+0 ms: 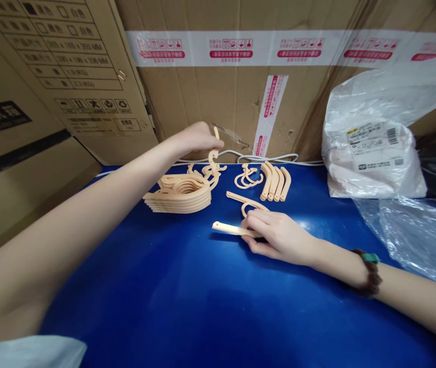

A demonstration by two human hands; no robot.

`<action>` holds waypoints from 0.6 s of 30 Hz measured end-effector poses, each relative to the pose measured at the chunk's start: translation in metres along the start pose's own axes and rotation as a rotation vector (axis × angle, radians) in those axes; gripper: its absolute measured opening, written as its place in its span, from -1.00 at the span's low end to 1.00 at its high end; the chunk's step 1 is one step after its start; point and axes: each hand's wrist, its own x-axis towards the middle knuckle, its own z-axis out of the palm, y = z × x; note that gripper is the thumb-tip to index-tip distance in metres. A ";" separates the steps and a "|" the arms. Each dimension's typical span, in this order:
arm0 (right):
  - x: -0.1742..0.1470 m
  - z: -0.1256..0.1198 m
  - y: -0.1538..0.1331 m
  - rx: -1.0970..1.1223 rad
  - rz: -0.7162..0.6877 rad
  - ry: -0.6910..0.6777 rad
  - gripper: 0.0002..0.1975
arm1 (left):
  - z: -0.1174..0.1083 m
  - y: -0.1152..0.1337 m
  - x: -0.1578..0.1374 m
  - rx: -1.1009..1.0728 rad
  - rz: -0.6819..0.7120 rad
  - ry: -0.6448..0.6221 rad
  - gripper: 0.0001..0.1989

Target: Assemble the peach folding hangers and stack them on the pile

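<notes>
Beige plastic parts of folding clothes hangers lie on a blue table. My left hand (198, 137), at the back near the cardboard, is closed on a curved hanger hook (216, 133) above a small pile of hooks (214, 176). Just below that hand is a stack of hangers (179, 197). My right hand (271, 232) is closed around one end of a straight-looking hanger arm (227, 229), whose holed end points left. Directly behind it, another hanger arm with a curved piece (243, 198) lies on the table, partly hidden by my fingers.
Several loose hanger arms (275, 181) lie in a row at the back, beside more hooks (248, 177). A white cable (267, 156) runs along the cardboard (202, 97). On the right are a white plastic bag (371, 153) and clear plastic film (420, 240).
</notes>
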 end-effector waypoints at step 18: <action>-0.014 -0.009 0.001 -0.020 0.001 -0.072 -0.87 | 0.063 0.015 -0.163 -0.780 0.216 -0.232 -0.61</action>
